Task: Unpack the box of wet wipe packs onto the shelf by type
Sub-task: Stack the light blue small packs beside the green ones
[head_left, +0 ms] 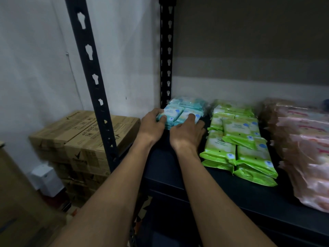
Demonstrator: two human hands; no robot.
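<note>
blue packs [183,111] sit at the shelf's [231,196] back-left corner, twelve o'clock from both hands. left hand [154,123] grips their left edge, right hand [187,131] presses flat fingers on top. green packs [238,141] at two o'clock, pink packs [302,148] at three: sorting looks well along. the box being unpacked isn't in view.

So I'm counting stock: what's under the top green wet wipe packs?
More green wet wipe packs of the same kind, overlapping in at least two layers on the dark shelf board. The upper packs cover how many lie beneath.
</note>
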